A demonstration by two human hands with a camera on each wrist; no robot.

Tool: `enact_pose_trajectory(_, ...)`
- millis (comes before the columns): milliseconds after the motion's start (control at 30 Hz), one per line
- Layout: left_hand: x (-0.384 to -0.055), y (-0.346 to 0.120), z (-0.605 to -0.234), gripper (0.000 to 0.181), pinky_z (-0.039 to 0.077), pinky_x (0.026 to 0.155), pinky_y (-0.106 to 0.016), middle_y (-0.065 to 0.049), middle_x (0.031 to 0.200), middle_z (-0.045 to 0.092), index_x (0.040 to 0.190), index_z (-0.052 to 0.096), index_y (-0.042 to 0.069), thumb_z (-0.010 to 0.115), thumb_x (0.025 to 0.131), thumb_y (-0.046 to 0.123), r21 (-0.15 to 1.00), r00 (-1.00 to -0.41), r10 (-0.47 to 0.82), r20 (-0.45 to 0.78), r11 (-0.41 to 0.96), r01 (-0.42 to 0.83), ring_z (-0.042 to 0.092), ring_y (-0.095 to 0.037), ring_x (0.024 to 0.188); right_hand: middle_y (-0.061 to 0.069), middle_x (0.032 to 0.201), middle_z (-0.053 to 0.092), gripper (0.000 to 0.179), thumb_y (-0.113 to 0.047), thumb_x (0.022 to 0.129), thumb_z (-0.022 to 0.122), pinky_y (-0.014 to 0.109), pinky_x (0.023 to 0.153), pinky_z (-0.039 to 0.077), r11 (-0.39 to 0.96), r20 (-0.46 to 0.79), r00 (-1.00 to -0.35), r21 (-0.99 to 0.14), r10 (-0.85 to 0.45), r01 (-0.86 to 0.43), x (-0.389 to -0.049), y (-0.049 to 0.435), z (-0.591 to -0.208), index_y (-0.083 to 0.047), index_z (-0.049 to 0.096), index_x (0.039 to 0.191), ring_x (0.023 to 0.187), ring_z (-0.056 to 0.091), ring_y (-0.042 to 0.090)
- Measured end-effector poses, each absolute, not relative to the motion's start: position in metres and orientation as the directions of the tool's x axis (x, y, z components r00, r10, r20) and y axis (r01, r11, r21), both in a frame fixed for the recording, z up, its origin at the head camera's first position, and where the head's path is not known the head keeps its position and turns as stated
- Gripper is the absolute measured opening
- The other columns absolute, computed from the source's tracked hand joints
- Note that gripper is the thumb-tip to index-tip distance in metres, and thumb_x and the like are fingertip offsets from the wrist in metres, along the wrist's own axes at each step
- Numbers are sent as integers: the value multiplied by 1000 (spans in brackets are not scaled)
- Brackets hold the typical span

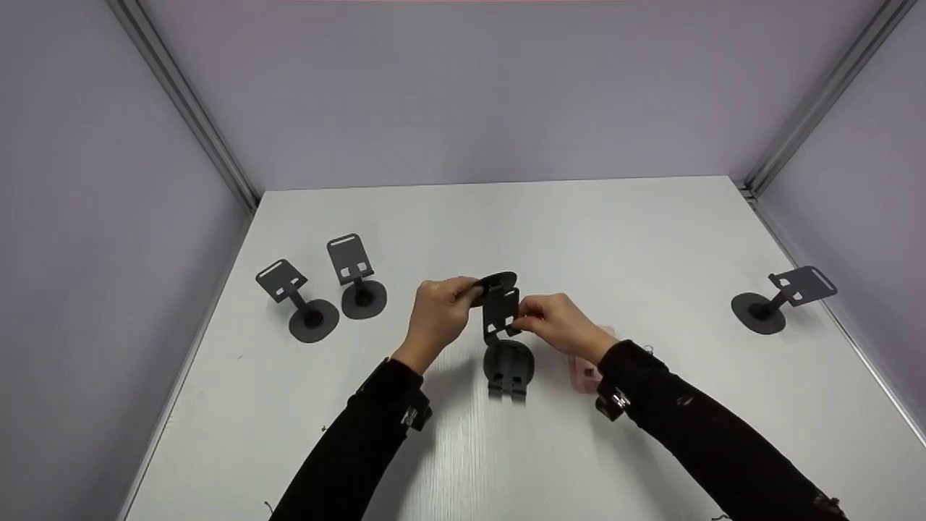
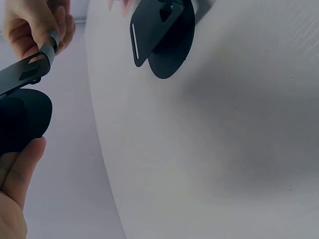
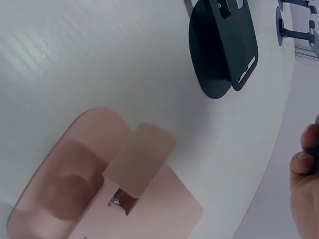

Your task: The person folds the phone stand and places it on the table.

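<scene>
A black foldable phone stand [image 1: 499,312] is held up off the table between both hands. My left hand [image 1: 441,311] grips its round base, thumb along the edge, as the left wrist view shows. With fingertips, my right hand [image 1: 558,322] pinches the lip at the lower end of its slotted plate. Just below, on the table, sits another black phone stand [image 1: 508,365], folded down low over its round base. A pink phone stand [image 3: 154,214] lies under my right forearm, partly hidden in the head view.
Two dark phone stands [image 1: 313,322] [image 1: 364,300] stand unfolded at the left of the white table [image 1: 615,231]. One more unfolded stand [image 1: 758,313] is near the right edge. Pale walls [image 1: 499,94] enclose the back and both sides.
</scene>
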State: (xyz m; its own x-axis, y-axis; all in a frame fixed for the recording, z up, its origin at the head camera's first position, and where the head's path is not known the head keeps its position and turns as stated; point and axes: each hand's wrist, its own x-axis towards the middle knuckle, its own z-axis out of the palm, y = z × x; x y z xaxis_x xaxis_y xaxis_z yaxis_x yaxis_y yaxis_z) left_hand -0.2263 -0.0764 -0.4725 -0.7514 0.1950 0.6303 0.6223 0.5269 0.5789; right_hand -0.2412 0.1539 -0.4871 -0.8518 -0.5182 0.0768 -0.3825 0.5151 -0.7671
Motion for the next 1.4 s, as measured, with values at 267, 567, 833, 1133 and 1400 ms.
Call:
enact_pose_trajectory(267,-226,-75,-471,7,59,61,-36,-9,82,78,90,78,0,73,92,5,607,-770,204,604,507,611,74,-21,68,4,89,78,7,-12,94,74,23,68,49,509,125,-846,-750,-519,-423,-242,153,-489,-7,75,89,83,72,17)
enact_pose_trajectory(567,-226,-75,-470,8,58,61,-35,-9,82,77,89,78,1,74,92,6,654,-790,205,578,462,599,73,-20,68,6,91,77,5,-9,94,74,24,70,51,493,196,-832,-727,-518,-478,-242,152,-493,-5,76,91,85,73,20)
enact_pose_trajectory(833,-227,-75,-469,9,57,58,-28,-9,78,76,87,78,0,73,93,5,692,-809,222,544,427,582,71,-19,64,6,91,74,6,-11,94,74,27,74,53,482,240,-828,-718,-507,-503,-241,154,-496,-5,77,94,86,69,20)
enact_pose_trajectory(1133,-226,-75,-470,8,56,58,-23,-9,80,77,88,78,-1,74,92,5,734,-831,232,505,391,555,71,-18,64,4,88,73,5,-11,94,74,29,73,53,478,281,-816,-697,-505,-535,-240,154,-500,-8,76,90,83,67,18)
enact_pose_trajectory(1400,-224,-74,-469,9,54,54,-20,-10,75,75,87,78,-2,73,92,4,807,-868,224,442,323,494,68,-17,58,4,87,74,3,-6,92,74,27,72,53,465,306,-816,-700,-491,-542,-239,154,-502,-7,76,90,82,69,19)
